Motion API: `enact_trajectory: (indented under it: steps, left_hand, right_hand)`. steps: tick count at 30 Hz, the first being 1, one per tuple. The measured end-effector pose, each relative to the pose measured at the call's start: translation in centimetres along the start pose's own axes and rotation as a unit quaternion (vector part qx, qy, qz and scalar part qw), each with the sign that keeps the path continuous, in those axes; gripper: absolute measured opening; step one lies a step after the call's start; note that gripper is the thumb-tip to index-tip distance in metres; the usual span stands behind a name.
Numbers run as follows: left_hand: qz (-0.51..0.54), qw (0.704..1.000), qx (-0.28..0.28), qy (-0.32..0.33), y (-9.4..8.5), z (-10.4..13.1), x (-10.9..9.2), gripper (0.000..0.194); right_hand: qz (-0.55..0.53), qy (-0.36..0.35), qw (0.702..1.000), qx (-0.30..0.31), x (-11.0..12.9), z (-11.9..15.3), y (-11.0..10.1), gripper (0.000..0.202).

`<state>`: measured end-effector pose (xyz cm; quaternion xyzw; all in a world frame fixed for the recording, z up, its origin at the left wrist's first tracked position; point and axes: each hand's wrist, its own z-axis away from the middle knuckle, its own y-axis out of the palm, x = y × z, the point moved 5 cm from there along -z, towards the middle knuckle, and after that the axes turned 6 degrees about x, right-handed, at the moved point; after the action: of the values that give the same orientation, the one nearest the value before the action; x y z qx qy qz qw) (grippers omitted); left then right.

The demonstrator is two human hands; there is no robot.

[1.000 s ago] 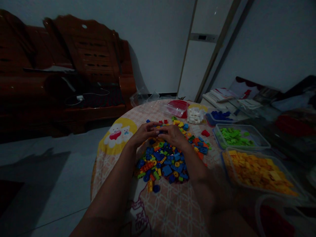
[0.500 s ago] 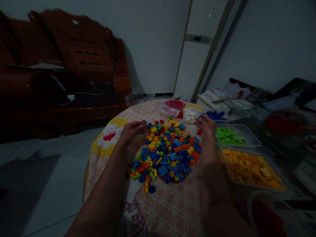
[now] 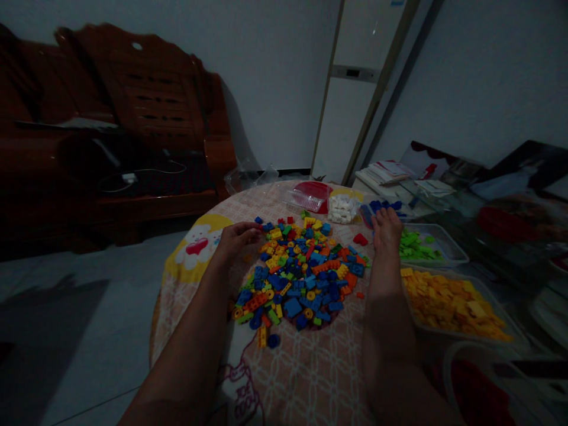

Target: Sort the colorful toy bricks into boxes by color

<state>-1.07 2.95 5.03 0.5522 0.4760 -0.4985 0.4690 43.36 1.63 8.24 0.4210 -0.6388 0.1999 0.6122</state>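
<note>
A heap of mixed toy bricks (image 3: 302, 272) in blue, yellow, orange, green and red covers the middle of the round table. At the heap's upper left edge is my left hand (image 3: 237, 239), fingers bent over a small red piece; whether it grips the piece is unclear. My right hand (image 3: 387, 229) is over the near edge of the container of blue pieces (image 3: 366, 214), its fingers pointing down and their tips partly hidden. A red brick (image 3: 360, 239) lies on the cloth just left of my right hand.
Trays of green pieces (image 3: 419, 245) and yellow pieces (image 3: 457, 302) stand at the right, with a tub of red pieces (image 3: 477, 393) nearer. Behind the heap lie a bag of white pieces (image 3: 343, 209) and a clear plastic tray (image 3: 306, 198).
My right hand has moved right, from beside the white pieces to the container of blue pieces. The blue brick at my left fingertips now shows clear of them. My left hand has barely moved.
</note>
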Motion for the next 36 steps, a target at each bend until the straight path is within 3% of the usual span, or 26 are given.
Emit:
enact_trajectory:
  steps: [3, 8, 10, 13, 17, 21, 31, 36]
  left_hand:
    - [-0.033, 0.999, -0.037, 0.012, -0.7, -0.2, 0.4, 0.040]
    - [-0.188, 0.974, -0.123, 0.042, -2.1, -1.0, 1.3, 0.037]
    - [-0.206, 0.970, -0.113, 0.068, -1.9, -1.5, 1.7, 0.050]
    - [-0.256, 0.960, -0.030, 0.106, -0.7, -2.3, 2.2, 0.066]
    - [-0.344, 0.932, 0.049, 0.103, 0.9, -2.9, 2.7, 0.070]
    - [-0.409, 0.905, 0.060, 0.098, 1.3, -3.2, 3.0, 0.058]
    - [-0.414, 0.898, 0.089, 0.120, 1.6, -3.5, 2.9, 0.050]
    - [-0.343, 0.925, 0.092, 0.132, 1.7, -2.9, 2.5, 0.045]
  right_hand:
    - [0.011, 0.013, 0.999, 0.045, 0.0, 0.9, 1.0, 0.037]
    - [0.034, 0.078, 0.986, 0.140, 0.4, 3.4, 4.0, 0.016]
    - [0.046, 0.098, 0.980, 0.170, 0.5, 4.2, 5.1, 0.015]
    - [0.061, 0.111, 0.971, 0.204, 0.7, 5.0, 6.2, 0.015]
    - [0.071, 0.112, 0.966, 0.222, 0.8, 5.5, 7.0, 0.016]
    - [0.076, 0.120, 0.962, 0.231, 0.7, 5.9, 7.6, 0.015]
    - [0.114, 0.140, 0.937, 0.298, 0.1, 7.9, 10.4, 0.013]
    - [0.126, 0.158, 0.924, 0.326, -0.2, 8.8, 11.2, 0.013]
